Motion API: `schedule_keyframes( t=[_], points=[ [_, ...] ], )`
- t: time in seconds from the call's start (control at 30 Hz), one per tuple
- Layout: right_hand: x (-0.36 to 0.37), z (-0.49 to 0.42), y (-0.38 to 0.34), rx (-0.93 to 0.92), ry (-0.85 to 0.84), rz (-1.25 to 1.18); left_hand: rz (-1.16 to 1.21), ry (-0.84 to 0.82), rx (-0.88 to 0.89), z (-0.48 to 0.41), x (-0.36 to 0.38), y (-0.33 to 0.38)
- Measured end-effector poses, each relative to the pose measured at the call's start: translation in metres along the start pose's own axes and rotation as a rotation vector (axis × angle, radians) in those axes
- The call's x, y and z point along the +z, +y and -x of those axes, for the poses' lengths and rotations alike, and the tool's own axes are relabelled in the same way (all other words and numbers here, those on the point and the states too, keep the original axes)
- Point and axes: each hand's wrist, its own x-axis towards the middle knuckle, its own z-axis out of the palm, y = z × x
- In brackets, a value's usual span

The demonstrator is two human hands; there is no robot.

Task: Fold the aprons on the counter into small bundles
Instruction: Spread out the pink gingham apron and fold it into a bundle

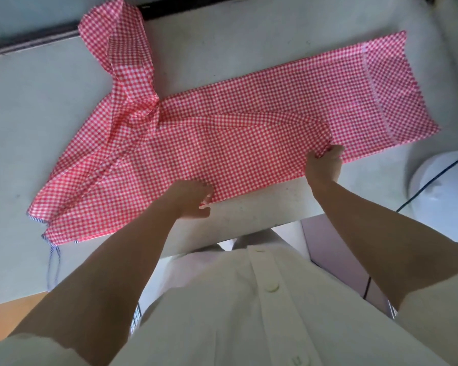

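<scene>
Red-and-white checked apron [249, 101], spread lengthwise across the pale counter [37, 114], its long axis running from lower left to upper right. The far right end lies flat, with a hemmed band turned across it. The upper left part is bunched, rising in a twisted strip toward the back edge of the counter. A raised ridge of cloth runs along the middle of the body, which suggests the near long edge is being lifted so it can be laid over the rest.

The right hand [324, 163] has its fingers curled round a gathered pinch of cloth at the right end of that ridge. The left hand [192, 199] pinches the near hem between thumb and fingers, close to the counter's front edge. Two grips set apart along one edge would keep the fold line straight as the edge travels, so this is judged an early lengthwise fold. No bundle is formed yet.

A blue-striped cloth [52, 257] shows from under the apron's lower left corner and hangs over the front of the counter; whether it is a second apron cannot be told.

Periphery: a white round object [439, 191] beyond the counter's right end, crossed by a black cable [434, 178], and the person's white buttoned shirt [236, 299] in the foreground.
</scene>
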Motion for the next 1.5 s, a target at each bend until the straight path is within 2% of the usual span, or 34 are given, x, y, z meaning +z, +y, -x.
schedule_keyframes(
  t=[0.07, 0.13, 0.17, 0.27, 0.37, 0.43, 0.5, 0.6, 0.77, 0.83, 1.0, 1.07, 1.17, 1.27, 1.5],
  points=[
    [0.000, -0.006, 0.002, -0.033, 0.162, 0.120, 0.062, 0.030, -0.025, 0.000, 0.001, 0.001],
    [0.001, -0.012, -0.004, -0.168, 0.286, 0.243, 0.061, 0.210, -0.046, -0.002, 0.000, -0.001],
    [0.004, -0.012, -0.011, -0.272, 0.280, 0.248, 0.019, 0.316, -0.074, -0.005, 0.001, -0.003],
    [0.030, -0.004, -0.035, -0.681, 0.088, 0.329, -0.031, 0.483, -0.230, -0.017, -0.001, -0.008],
    [0.072, 0.012, -0.044, -1.092, -0.192, 0.537, -0.013, 0.415, -0.349, -0.036, 0.001, -0.012],
    [0.090, 0.013, -0.037, -1.224, -0.308, 0.707, 0.028, 0.378, -0.437, -0.044, 0.009, -0.016],
    [0.089, 0.000, -0.025, -1.198, -0.323, 0.819, 0.078, 0.389, -0.500, -0.045, 0.019, -0.020],
    [0.070, -0.035, -0.009, -1.028, -0.213, 0.871, 0.101, 0.424, -0.532, -0.047, 0.027, -0.023],
    [0.048, -0.056, -0.007, -0.778, -0.141, 0.801, 0.099, 0.437, -0.538, -0.048, 0.026, -0.021],
    [0.057, -0.039, -0.019, -0.779, -0.126, 0.789, 0.099, 0.445, -0.538, -0.047, 0.028, -0.021],
    [0.112, 0.048, -0.044, -1.147, -0.329, 0.719, 0.091, 0.449, -0.540, -0.048, 0.026, -0.020],
    [0.127, 0.064, -0.037, -1.199, -0.349, 0.735, 0.079, 0.443, -0.546, -0.048, 0.028, -0.021],
    [0.122, 0.047, -0.022, -1.145, -0.270, 0.814, 0.087, 0.450, -0.568, -0.049, 0.031, -0.022],
    [0.107, 0.025, -0.015, -0.960, -0.183, 0.804, 0.089, 0.421, -0.568, -0.050, 0.031, -0.022],
    [0.095, 0.024, -0.031, -0.754, -0.196, 0.705, 0.216, 0.360, -0.443, -0.028, 0.007, -0.035]
  ],
)
